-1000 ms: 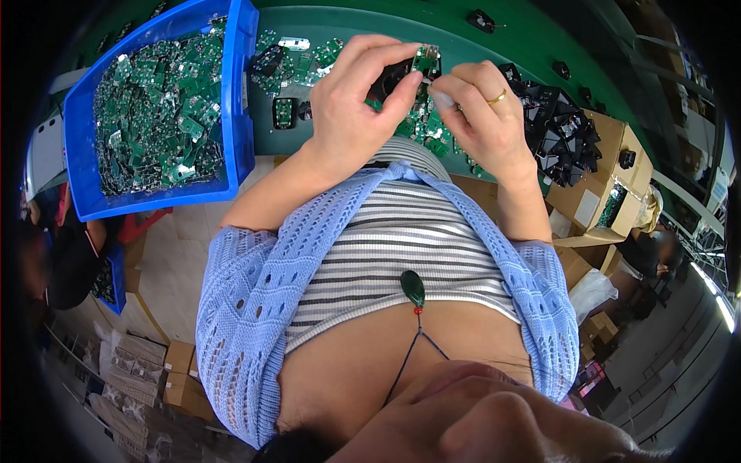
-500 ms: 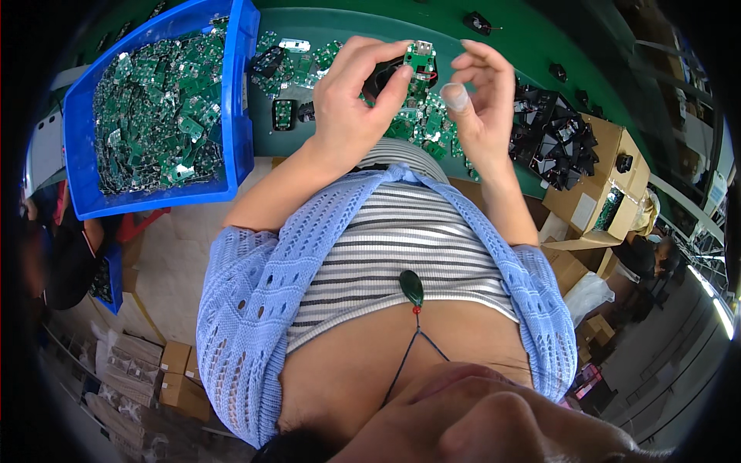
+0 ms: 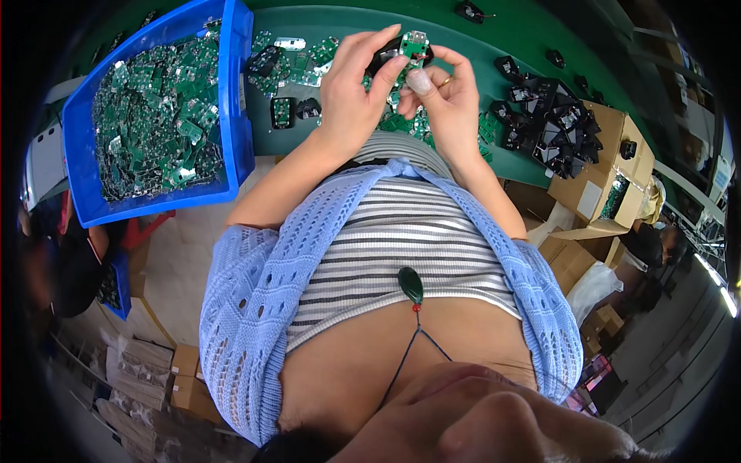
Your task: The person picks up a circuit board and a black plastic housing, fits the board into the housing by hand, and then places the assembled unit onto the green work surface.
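My left hand (image 3: 349, 96) grips a black plastic housing (image 3: 383, 59) between thumb and fingers, above the far side of the bench. Against the housing sits a small green circuit board (image 3: 414, 46) with a metal socket at its far end and a bit of red wire beside it. My right hand (image 3: 453, 104) closes on the board's near right edge, its thumb below and its index finger bent around the right side. Partly hidden by the hands, a pile of loose green boards (image 3: 421, 127) lies beneath them.
A large blue bin (image 3: 238, 116) full of circuit boards stands at left. Black housings (image 3: 559, 127) are heaped at right, beside an open cardboard box (image 3: 610, 158). On the green bench (image 3: 297, 143), a housing with a board inside (image 3: 282, 113) lies near the bin.
My right hand has moved left from its spread position to the board, and its fingers have closed there. My left hand still holds the housing.
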{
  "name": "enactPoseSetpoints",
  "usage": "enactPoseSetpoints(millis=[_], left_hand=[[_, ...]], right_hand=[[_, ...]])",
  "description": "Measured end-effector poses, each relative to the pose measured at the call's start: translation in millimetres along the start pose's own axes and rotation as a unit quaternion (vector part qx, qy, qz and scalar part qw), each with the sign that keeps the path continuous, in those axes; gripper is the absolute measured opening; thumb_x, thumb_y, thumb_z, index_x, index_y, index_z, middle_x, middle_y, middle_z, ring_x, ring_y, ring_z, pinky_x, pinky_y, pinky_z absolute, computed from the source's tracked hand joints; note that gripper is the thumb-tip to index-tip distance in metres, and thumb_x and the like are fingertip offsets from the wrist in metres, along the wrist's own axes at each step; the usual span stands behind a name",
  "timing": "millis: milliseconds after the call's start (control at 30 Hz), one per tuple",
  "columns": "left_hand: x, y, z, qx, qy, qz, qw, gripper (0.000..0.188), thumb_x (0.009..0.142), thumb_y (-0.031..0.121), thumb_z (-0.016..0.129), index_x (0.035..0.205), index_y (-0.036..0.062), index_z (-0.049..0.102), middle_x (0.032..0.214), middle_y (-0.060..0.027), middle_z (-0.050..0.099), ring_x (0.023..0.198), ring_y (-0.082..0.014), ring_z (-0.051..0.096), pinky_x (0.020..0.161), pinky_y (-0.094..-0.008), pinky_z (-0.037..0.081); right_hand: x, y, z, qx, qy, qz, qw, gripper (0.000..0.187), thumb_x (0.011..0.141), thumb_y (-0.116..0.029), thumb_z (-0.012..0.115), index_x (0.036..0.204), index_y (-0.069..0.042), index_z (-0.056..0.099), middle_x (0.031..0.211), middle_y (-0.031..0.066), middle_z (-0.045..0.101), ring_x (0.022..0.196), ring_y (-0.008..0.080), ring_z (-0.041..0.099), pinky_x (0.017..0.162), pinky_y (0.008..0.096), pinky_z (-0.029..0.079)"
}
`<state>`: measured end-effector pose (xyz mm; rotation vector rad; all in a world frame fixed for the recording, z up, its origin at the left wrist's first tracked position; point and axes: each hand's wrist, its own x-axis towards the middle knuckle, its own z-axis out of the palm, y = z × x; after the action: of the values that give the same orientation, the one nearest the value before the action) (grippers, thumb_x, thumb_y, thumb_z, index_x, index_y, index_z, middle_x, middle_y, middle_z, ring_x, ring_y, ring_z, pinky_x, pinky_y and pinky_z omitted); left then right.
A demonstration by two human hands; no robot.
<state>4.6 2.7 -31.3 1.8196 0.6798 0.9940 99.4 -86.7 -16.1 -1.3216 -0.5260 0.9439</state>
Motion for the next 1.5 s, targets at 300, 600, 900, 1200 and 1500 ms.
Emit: enactPoseSetpoints(millis=[300,600,900,1200,1500], left_hand=[[2,-3,-23,-0.362,-0.214,-0.442,0.792,0.028,0.088,0.015,0.052,0.111,-0.0009,0.052,0.099,-0.0057,0.057,0.091,-0.0133,0.056,0.077,-0.0277,0.049],[2,-12,-27,-0.425,-0.224,-0.4,0.781,0.019,0.085,0.011,0.055,0.102,0.003,0.05,0.095,-0.008,0.057,0.08,-0.0114,0.058,0.063,-0.0242,0.05],[-2,11,-22,-0.292,-0.153,-0.341,0.881,0.024,0.088,0.013,0.052,0.108,0.0025,0.043,0.098,-0.0098,0.058,0.089,-0.014,0.057,0.074,-0.0267,0.05],[1,10,-25,-0.31,-0.164,-0.262,0.899,0.035,0.082,0.011,0.062,0.107,-0.0014,0.04,0.098,-0.0114,0.057,0.083,-0.0121,0.057,0.073,-0.0241,0.047],[5,3,-15,-0.295,-0.125,-0.259,0.911,0.033,0.081,0.008,0.062,0.103,-0.0013,0.04,0.097,-0.0112,0.057,0.084,-0.0119,0.058,0.071,-0.0227,0.048]], right_hand=[[-15,-15,-10,-0.107,-0.064,-0.117,0.985,0.031,0.083,-0.007,0.058,0.109,-0.005,0.041,0.072,0.0054,0.055,0.057,0.0095,0.052,0.051,0.0215,0.042],[-11,-29,-7,-0.492,-0.059,-0.361,0.79,0.02,0.069,-0.007,0.066,0.087,-0.016,0.065,0.075,0.0006,0.057,0.062,0.0154,0.055,0.05,0.0273,0.045],[5,-15,-12,-0.425,-0.018,-0.435,0.794,0.013,0.069,-0.003,0.066,0.081,-0.003,0.061,0.075,0.0059,0.056,0.067,0.0204,0.053,0.053,0.03,0.044],[10,-17,-6,-0.399,-0.005,-0.338,0.852,0.01,0.071,-0.003,0.065,0.08,-0.003,0.059,0.074,0.0086,0.056,0.067,0.0236,0.053,0.056,0.0315,0.043],[25,-10,-5,-0.451,-0.03,-0.357,0.818,0.014,0.07,0.0,0.063,0.082,-0.003,0.057,0.077,0.0094,0.054,0.072,0.0257,0.053,0.058,0.0335,0.044]])
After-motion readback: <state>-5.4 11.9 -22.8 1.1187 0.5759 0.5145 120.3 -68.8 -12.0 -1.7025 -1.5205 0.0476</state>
